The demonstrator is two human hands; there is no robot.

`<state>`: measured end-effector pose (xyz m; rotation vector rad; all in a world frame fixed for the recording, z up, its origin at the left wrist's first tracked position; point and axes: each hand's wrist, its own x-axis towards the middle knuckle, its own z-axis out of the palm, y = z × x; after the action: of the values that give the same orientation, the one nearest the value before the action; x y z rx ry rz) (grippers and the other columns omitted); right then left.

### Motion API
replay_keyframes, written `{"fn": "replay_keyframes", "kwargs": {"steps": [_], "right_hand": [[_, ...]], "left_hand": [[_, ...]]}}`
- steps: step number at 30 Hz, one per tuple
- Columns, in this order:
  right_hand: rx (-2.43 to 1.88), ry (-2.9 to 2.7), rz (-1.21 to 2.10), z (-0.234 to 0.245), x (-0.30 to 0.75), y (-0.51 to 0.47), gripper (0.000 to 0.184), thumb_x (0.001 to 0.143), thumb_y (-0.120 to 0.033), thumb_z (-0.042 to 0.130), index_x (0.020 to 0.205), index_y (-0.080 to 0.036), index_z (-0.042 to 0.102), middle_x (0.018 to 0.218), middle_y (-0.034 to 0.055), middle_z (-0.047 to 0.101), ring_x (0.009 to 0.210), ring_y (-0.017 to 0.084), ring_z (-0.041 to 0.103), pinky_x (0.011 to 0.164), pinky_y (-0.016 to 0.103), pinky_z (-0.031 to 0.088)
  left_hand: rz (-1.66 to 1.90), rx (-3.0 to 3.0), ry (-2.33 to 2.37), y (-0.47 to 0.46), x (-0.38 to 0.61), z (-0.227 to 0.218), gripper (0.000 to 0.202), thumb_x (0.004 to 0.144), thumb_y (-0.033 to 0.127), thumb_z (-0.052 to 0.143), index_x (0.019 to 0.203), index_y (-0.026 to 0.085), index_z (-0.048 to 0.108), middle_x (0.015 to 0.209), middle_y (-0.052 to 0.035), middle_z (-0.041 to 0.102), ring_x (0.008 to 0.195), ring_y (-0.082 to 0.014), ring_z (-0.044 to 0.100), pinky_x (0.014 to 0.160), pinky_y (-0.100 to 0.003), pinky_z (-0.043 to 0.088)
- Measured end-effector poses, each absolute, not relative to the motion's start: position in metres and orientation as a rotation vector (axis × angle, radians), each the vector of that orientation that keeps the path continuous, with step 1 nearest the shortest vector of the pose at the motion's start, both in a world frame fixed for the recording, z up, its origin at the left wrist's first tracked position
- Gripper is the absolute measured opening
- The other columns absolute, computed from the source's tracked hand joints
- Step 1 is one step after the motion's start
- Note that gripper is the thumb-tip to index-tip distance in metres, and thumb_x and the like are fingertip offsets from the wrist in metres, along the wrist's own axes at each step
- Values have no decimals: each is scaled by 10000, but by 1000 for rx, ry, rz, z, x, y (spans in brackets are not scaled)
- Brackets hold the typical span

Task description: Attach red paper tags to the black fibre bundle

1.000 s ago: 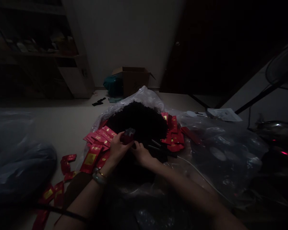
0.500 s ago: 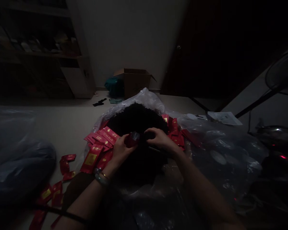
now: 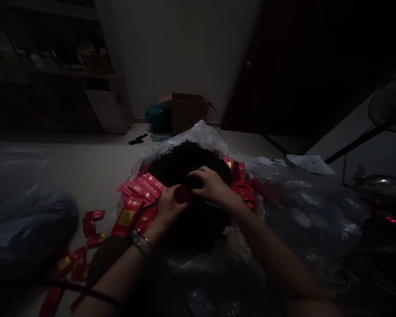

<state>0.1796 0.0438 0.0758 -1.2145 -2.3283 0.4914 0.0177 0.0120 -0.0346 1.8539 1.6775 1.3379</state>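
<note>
My left hand (image 3: 171, 204) is closed around a small red packet (image 3: 182, 194), whose top is toward my right hand. Fingers curled, my right hand (image 3: 210, 185) is at the packet's mouth with a dark clump between thumb and fingers, apparently tea leaves. Behind and below both hands rises a heap of dark, crinkled tea leaves (image 3: 188, 158) in a clear plastic bag (image 3: 203, 132). Flat red packets with gold print (image 3: 128, 215) lie on the heap's left side, and more red packets (image 3: 242, 185) lie on its right. A thin shiny edge shows under my right hand; its kind is unclear.
Several red packets (image 3: 79, 264) lie on the floor at left, near a filled plastic bag (image 3: 29, 211). An open cardboard box (image 3: 189, 112) and a teal bag (image 3: 158, 118) stand by the wall. Clear plastic (image 3: 303, 207) spreads at right, below a fan (image 3: 389, 105). The room is dim.
My right hand has moved left and slightly up, from beside the packet to its mouth. The packet's clear, shiny top is now hidden by the right fingers. My left hand still holds it.
</note>
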Motion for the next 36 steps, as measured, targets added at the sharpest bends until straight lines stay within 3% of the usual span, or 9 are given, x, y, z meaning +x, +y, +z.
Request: {"fn": "replay_keyframes", "kwargs": {"steps": [3, 7, 10, 14, 18, 21, 25, 30, 36], "right_hand": [[-1174, -2246, 562, 74, 176, 42, 399, 665, -78, 674, 1039, -212, 644, 971, 21, 550, 749, 109, 570, 702, 253, 481], [-1115, -2154, 552, 71, 174, 43, 257, 719, -40, 567, 893, -193, 677, 861, 16, 601, 723, 114, 590, 687, 250, 487], [-1137, -2040, 485, 70, 179, 46, 202, 743, -72, 542, 838, -191, 676, 840, 26, 632, 786, 148, 604, 741, 289, 491], [-1138, -1939, 527, 68, 187, 47, 190, 771, -149, 545, 910, -193, 667, 881, 32, 651, 799, 148, 612, 744, 293, 496], [-1102, -1981, 788, 63, 187, 41, 281, 757, -200, 592, 1032, -185, 647, 936, 43, 668, 774, 145, 624, 680, 272, 510], [-1108, -2000, 928, 59, 184, 38, 185, 728, -171, 602, 894, -171, 684, 793, 16, 686, 692, 137, 629, 636, 254, 506], [-1106, -1903, 781, 63, 183, 36, 92, 705, -159, 603, 743, -181, 684, 716, -5, 674, 689, 135, 628, 684, 258, 503], [-946, -1793, 557, 74, 185, 22, 73, 756, -190, 598, 773, -189, 669, 768, 13, 658, 715, 133, 614, 664, 245, 495], [-757, -2144, 373, 70, 178, 8, 101, 803, -150, 574, 840, -197, 656, 796, 24, 674, 730, 141, 609, 694, 265, 484]], "left_hand": [[1338, 1846, 1669, 12, 19, -35, 489, 606, 299, 771, 1057, 210, 605, 939, -46, 652, 871, -222, 610, 734, -337, 517], [1319, 1781, 1632, 12, 19, -36, 484, 607, 296, 770, 1050, 197, 604, 929, -52, 655, 854, -222, 620, 715, -338, 526], [1346, 1680, 1599, 12, 21, -34, 504, 596, 296, 775, 1053, 186, 594, 935, -58, 656, 856, -224, 630, 695, -337, 536], [1432, 1567, 1470, 10, 23, -29, 488, 624, 306, 753, 1065, 195, 574, 947, -40, 652, 822, -193, 642, 673, -319, 551], [1490, 1556, 1462, 8, 25, -31, 513, 617, 317, 762, 1078, 202, 570, 1007, -54, 633, 841, -188, 637, 680, -316, 560], [1460, 1571, 1436, 8, 26, -34, 512, 618, 321, 762, 1072, 188, 567, 996, -63, 638, 845, -197, 639, 687, -328, 565], [1443, 1583, 1412, 8, 25, -34, 502, 624, 295, 763, 1070, 192, 557, 999, -50, 637, 816, -183, 647, 686, -321, 568], [1536, 1757, 1463, 1, 25, -26, 480, 649, 289, 754, 1079, 218, 555, 1014, -45, 642, 888, -200, 638, 759, -345, 550], [1623, 1863, 1453, -3, 24, -27, 472, 663, 287, 740, 1091, 210, 556, 1046, -65, 644, 957, -218, 614, 839, -379, 515]]}}
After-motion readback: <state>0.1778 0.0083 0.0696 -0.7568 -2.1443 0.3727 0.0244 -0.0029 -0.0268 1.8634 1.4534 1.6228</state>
